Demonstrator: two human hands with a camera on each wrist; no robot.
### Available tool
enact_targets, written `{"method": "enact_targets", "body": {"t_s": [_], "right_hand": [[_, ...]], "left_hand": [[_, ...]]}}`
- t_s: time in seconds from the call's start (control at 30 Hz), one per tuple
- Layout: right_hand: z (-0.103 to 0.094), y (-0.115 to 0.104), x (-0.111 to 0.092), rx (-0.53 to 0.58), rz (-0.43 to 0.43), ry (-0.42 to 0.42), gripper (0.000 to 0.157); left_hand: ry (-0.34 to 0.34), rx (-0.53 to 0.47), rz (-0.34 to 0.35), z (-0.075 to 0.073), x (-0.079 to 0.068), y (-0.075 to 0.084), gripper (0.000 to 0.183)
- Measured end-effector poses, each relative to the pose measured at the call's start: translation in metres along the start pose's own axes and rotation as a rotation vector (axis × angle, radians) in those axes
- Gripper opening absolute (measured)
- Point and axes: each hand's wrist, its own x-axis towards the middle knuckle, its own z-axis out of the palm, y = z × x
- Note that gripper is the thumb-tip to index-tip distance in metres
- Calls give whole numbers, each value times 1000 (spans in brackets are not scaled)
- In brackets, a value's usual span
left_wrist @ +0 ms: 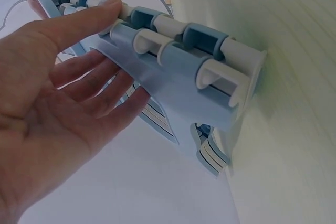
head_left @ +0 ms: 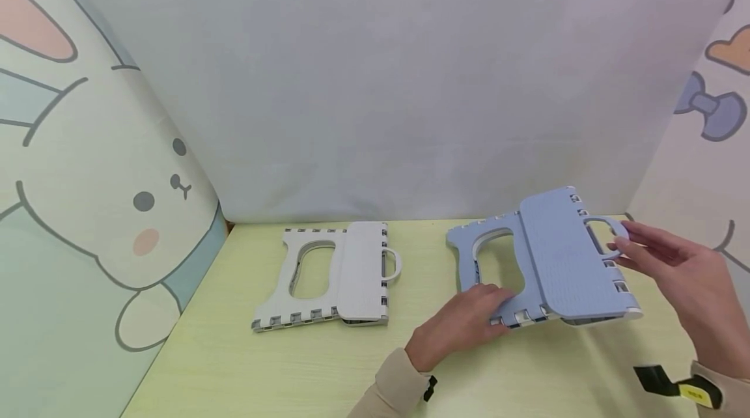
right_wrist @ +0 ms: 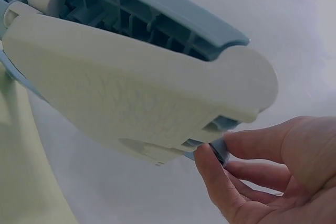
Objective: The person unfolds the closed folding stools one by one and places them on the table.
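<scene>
A folded blue-and-white step stool (head_left: 562,255) is tilted over the right side of the table, its handle end raised and its leg end low near the tabletop. My right hand (head_left: 691,275) pinches the loop handle between thumb and fingers, as the right wrist view also shows at the handle (right_wrist: 220,150). With my left hand (head_left: 463,323) I grip the near leg edge, thumb on the hinged side and fingers underneath. In the left wrist view, the hinge knuckles (left_wrist: 173,40) of that edge show. A folded white step stool (head_left: 363,275) lies flat to the left.
The pale yellow-green table (head_left: 234,366) runs back to a plain light wall (head_left: 410,92). Side panels with cartoon prints, a rabbit (head_left: 105,164) on the left and a bow (head_left: 709,105) on the right, flank the table.
</scene>
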Motion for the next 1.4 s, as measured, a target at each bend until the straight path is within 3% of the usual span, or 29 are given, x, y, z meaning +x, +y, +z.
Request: {"method": "enact_targets", "body": {"t_s": [0.27, 0.83, 1.13, 1.4], "right_hand": [[-1, -1, -2, 61, -28, 6, 49], [-1, -3, -3, 74, -30, 17, 55], [-2, -8, -6, 113, -36, 42, 51], [-2, -10, -6, 100, 9, 47, 56]], "left_hand": [[-9, -5, -2, 0, 0, 1, 48], [-26, -29, 2, 0, -1, 2, 51], [-17, -32, 18, -1, 0, 2, 50], [-25, -35, 12, -1, 1, 5, 51]]}}
